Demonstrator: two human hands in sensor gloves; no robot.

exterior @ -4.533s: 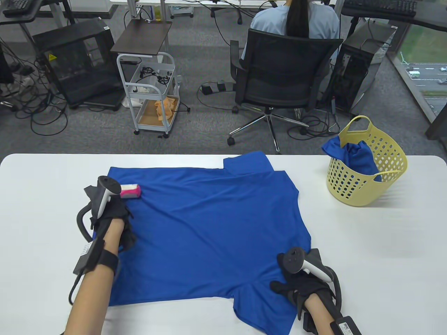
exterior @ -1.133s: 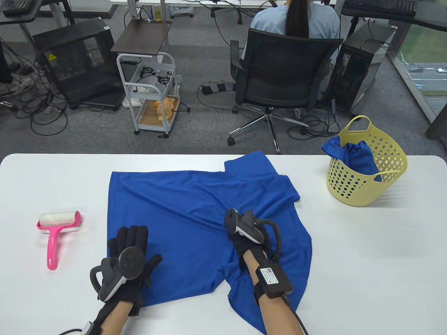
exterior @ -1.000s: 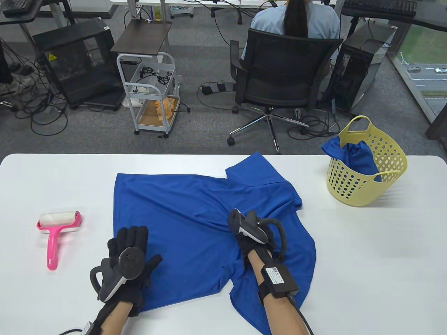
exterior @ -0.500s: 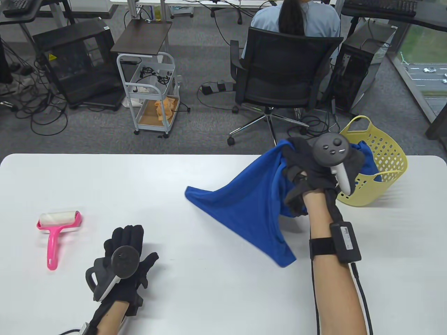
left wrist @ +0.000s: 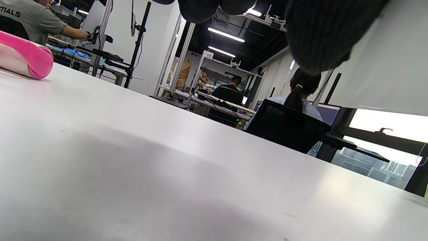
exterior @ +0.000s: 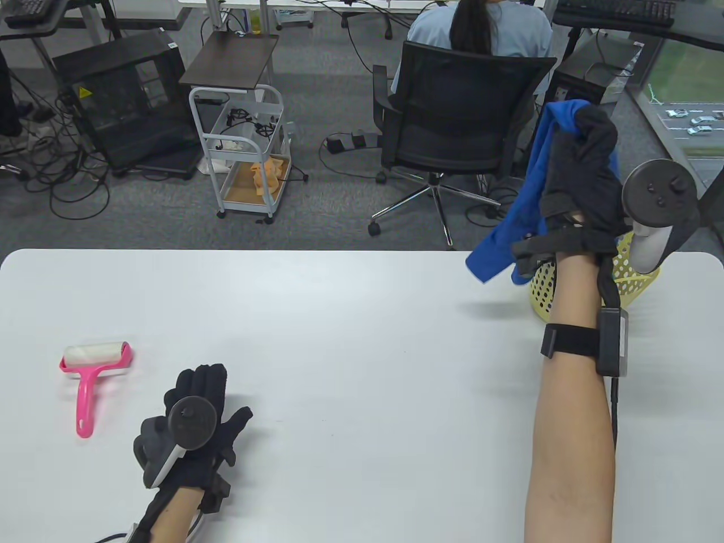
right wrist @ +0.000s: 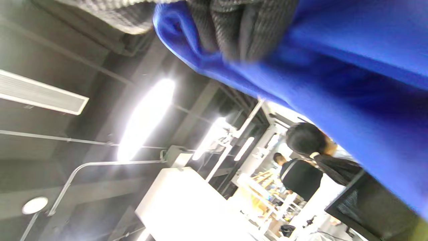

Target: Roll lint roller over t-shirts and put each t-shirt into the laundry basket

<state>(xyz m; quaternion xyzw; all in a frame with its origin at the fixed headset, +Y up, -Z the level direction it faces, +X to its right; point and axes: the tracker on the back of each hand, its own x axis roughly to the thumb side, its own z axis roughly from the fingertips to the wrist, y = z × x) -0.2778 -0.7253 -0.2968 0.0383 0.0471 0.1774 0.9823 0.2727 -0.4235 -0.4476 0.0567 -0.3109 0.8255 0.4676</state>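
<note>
Lifted off the desk [exterior: 339,339], the t-shirt [exterior: 526,209] hangs bunched in the right hand's [exterior: 582,181] clenched grip, apparently above the largely hidden basket [exterior: 633,271] for dropping; left hand [exterior: 195,421] rests flat, released.

The lint roller [exterior: 90,367] lies near the left edge of the tabletop [exterior: 350,362], the left hand [exterior: 195,421] rests just right of it, and the laundry basket [exterior: 633,271] stands far right, behind the raised right hand [exterior: 582,181].

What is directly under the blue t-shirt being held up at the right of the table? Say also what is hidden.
The blue t-shirt, gripped by the right hand, hangs over the yellow laundry basket. The arm and shirt cover most of the basket, so its contents cannot be seen.
</note>
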